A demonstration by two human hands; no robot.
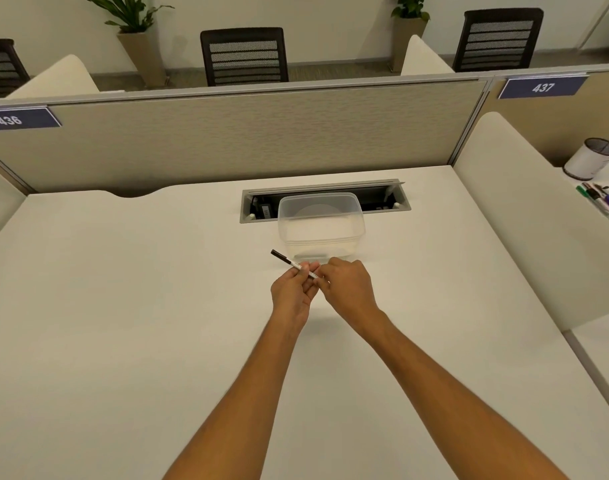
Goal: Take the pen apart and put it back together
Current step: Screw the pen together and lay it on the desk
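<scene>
A slim white pen point(289, 262) with a black cap at its far-left end is held above the white desk point(123, 306). My left hand point(292, 292) grips the pen's middle between thumb and fingers. My right hand point(348, 285) pinches the pen's near end, which is hidden under its fingers. The capped end sticks out up and to the left of both hands.
A clear plastic container point(322, 223) stands just beyond my hands, in front of an open cable tray point(325, 199). On the neighbouring desk at the right are a white mesh pen cup point(592, 162) and several markers point(604, 202). Beige partitions point(244, 140) fence the desk.
</scene>
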